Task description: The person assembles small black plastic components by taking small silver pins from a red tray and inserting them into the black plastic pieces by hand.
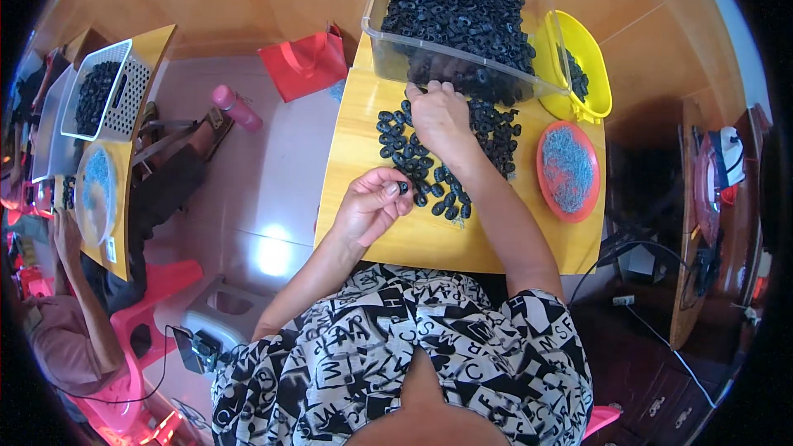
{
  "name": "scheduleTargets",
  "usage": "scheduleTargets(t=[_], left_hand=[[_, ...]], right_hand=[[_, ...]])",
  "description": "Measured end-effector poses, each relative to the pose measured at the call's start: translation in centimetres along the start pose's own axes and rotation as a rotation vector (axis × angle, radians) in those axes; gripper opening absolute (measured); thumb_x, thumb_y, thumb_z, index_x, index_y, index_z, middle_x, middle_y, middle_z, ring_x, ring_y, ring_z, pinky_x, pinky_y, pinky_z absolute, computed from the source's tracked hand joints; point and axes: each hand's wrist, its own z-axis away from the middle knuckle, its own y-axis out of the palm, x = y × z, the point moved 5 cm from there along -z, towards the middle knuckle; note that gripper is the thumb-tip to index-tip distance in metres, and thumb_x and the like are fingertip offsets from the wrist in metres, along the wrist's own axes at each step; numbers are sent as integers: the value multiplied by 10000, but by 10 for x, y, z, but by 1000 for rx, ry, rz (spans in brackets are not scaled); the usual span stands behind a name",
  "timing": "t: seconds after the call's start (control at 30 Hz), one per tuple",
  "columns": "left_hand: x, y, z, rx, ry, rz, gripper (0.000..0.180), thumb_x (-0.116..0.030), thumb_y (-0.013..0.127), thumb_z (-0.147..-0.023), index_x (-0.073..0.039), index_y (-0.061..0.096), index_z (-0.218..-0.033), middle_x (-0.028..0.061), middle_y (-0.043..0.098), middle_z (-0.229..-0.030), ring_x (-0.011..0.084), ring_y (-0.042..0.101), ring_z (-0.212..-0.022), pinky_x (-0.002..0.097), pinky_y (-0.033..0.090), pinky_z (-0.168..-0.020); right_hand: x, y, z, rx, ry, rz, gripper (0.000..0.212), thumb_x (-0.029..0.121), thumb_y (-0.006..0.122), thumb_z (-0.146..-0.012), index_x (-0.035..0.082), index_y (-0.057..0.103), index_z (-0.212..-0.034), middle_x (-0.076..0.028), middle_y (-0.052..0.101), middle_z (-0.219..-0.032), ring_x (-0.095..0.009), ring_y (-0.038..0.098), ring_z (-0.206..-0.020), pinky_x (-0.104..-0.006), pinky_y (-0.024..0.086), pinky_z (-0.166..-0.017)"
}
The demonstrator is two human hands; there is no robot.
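Note:
My left hand (373,205) is closed over the near left part of the yellow table, pinching a small black plastic piece (403,187) between thumb and fingers. It looks like a cord lock. Farther away, my right hand (442,120) reaches over the loose black plastic pieces (450,194), palm down with fingers bent, close to the front wall of the bin. Whatever its fingertips hold is hidden. The loose pieces are oval and spread on both sides of my right forearm. Behind them stands a clear plastic bin (462,48) heaped with more black parts.
A red plate (543,186) of tiny blue-grey pieces, perhaps springs, lies right of the pile. Behind it is a yellow basin (599,87) holding black parts. A red bag (307,66) and pink bottle (238,109) are left on the floor. Another person (70,339) sits at a table far left.

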Motion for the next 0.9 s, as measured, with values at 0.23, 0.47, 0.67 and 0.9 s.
scheduleTargets(t=[0.23,0.47,0.67,0.9], left_hand=[[1,-2,0,14,1,-17,164,-75,619,-830,-10,605,-980,120,646,-914,187,602,-749,301,446,-681],[2,-3,-1,39,11,-19,173,-57,614,-832,-4,605,-996,123,642,-906,193,594,-754,295,452,-681],[3,1,-3,44,-9,-51,171,-47,616,-829,-13,612,-996,136,634,-912,192,583,-766,292,464,-698],[5,7,-2,35,5,-169,190,-39,624,-826,6,599,-1009,132,643,-910,180,598,-768,283,479,-686]], right_hand=[[2,3,-1,-10,-17,41,235,43,600,-680,44,612,-914,-130,614,-906,-283,592,-891,-389,487,-754],[-29,-26,30,-333,7,-304,202,-11,574,-695,15,613,-892,-151,632,-843,-288,620,-822,-359,494,-721],[-44,-19,97,-96,410,-1267,79,26,593,-818,-3,567,-888,-69,641,-763,-124,611,-669,-255,478,-583],[-18,0,129,134,351,-2086,83,40,590,-850,-4,560,-914,-65,608,-820,-125,574,-686,-235,451,-607]])
